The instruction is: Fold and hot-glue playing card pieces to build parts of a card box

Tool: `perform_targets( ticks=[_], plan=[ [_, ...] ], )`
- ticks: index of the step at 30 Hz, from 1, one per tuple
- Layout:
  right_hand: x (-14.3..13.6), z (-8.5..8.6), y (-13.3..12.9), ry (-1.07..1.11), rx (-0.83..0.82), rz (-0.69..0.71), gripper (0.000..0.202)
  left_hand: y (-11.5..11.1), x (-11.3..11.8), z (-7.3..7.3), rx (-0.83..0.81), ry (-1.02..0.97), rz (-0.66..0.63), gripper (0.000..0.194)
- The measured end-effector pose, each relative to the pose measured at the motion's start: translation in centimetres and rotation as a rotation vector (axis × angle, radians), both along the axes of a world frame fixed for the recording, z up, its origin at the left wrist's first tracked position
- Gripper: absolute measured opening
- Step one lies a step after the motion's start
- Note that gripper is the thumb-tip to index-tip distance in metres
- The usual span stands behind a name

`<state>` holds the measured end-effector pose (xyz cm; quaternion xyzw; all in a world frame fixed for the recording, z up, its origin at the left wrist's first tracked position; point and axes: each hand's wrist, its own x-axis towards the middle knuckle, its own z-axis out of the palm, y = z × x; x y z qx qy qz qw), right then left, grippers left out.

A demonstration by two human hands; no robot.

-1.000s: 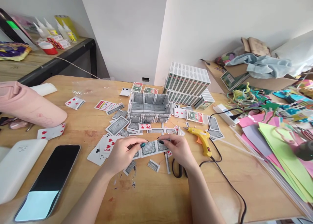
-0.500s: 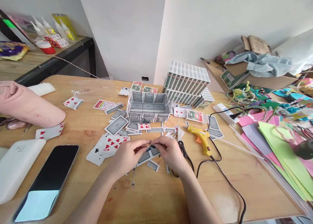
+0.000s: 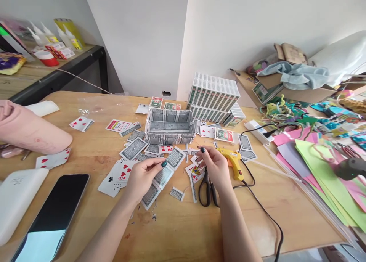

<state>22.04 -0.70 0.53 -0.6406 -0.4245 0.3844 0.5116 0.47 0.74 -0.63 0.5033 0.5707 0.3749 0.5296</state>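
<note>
Pinching grey-patterned strip of joined paper playing cards [image 3: 163, 177] in left hand [image 3: 143, 177]; long axis diagonal, far end pointing forward-right. Right hand [image 3: 215, 164], fingers bent, beside yellow plastic glue gun [image 3: 236, 163]; can't tell if it grips anything.

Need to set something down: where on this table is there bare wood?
Between the left forearm and right forearm, nearer than the card strip and dark scraps; also right of the black cord, before the clear sticks. Crowded around the card box: loose cards, scissors, glue gun.
</note>
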Motion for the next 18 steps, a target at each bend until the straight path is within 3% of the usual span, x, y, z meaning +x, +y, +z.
perform_targets(
  ticks=[5,8,11,14,16,18],
  plan=[
    [2.4,0.9,-1.7,-0.393,-0.095,-0.274,0.032,0.0,0.0,0.0,-0.056,-0.065,0.057,0.023],
    [4.9,1.0,-3.5,-0.625,-0.265,-0.279,0.026,0.1,0.1,-0.3,-0.096,-0.170,0.077,0.025],
    [6.3,0.7,-4.9,-0.629,-0.309,-0.284,0.024,0.1,0.3,-0.4,-0.163,-0.280,0.093,0.029],
    [5.0,0.6,-5.3,-0.450,-0.200,-0.239,0.026,0.1,0.7,-0.3,-0.301,-0.378,0.101,0.033],
    [2.9,0.9,-4.8,-0.331,-0.044,-0.165,0.024,0.0,0.9,-0.1,-0.359,-0.433,0.103,0.033],
    [0.4,1.3,-4.0,-0.357,0.100,-0.024,0.017,0.0,1.0,0.2,-0.360,-0.468,0.093,0.032]
  ],
)
